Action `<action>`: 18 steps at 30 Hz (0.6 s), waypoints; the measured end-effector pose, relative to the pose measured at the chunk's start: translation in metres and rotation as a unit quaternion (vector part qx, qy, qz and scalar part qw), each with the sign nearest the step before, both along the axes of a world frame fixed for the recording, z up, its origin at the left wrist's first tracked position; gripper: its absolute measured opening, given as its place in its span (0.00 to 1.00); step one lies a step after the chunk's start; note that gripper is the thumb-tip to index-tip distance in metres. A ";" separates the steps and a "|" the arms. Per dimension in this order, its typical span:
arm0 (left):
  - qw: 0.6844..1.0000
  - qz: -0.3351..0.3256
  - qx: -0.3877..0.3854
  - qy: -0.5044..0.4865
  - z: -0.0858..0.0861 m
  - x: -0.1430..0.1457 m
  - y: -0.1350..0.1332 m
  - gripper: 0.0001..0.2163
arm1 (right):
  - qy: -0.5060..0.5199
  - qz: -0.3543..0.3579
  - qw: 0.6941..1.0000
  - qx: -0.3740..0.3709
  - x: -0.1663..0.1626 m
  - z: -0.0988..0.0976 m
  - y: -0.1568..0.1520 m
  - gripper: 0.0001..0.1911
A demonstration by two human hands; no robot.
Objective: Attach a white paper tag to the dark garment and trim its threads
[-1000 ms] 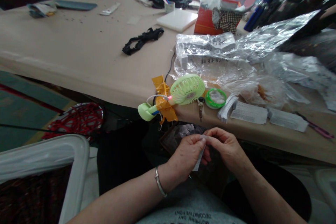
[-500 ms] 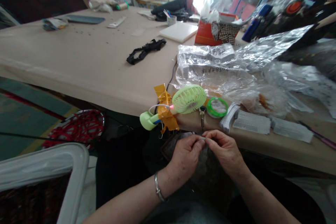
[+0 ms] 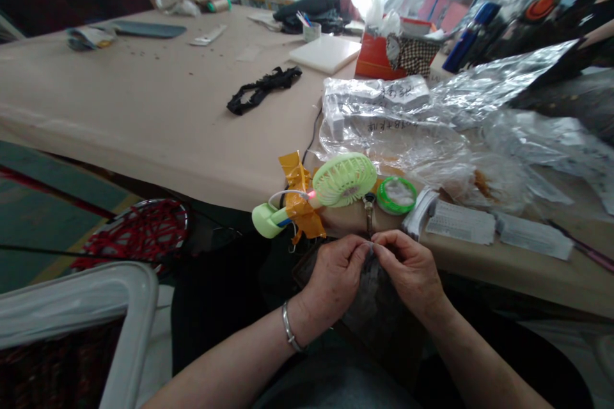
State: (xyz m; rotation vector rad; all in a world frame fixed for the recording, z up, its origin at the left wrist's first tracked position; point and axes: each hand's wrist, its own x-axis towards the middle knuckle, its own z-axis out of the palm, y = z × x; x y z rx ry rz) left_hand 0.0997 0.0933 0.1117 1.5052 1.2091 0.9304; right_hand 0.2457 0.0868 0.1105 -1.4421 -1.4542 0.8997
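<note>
**Two-Hand Pinch at the Table Edge**

Head view. The left hand [image 3: 336, 278] and right hand [image 3: 407, 271] meet fingertip to fingertip just below the table [image 3: 144, 115] edge. Both pinch a small pale item [image 3: 369, 245] between thumb and forefinger; it is too small to identify. It lies between the two grips, equally near each hand; its long axis cannot be told. Dark fabric [image 3: 371, 307] sits beneath the hands, on the lap.

Just above the hands, on the table edge: a green handheld fan [image 3: 343, 180] bound with orange tape [image 3: 300, 195], a small dark tool [image 3: 368, 208], a green tape roll [image 3: 396, 195] and white label stacks [image 3: 460, 222]. Crumpled clear plastic bags [image 3: 407, 121] lie beyond. Nothing stands between the hands.
</note>
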 end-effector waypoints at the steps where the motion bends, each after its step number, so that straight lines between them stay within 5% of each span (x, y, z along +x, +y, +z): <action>1: 1.000 0.000 0.001 0.000 0.000 0.000 0.000 0.11 | -0.007 -0.002 1.000 0.002 0.000 0.000 0.001 0.06; 18: 1.000 0.011 -0.006 -0.014 -0.002 0.002 0.006 0.11 | -0.043 -0.015 0.999 0.023 -0.001 -0.001 0.003 0.06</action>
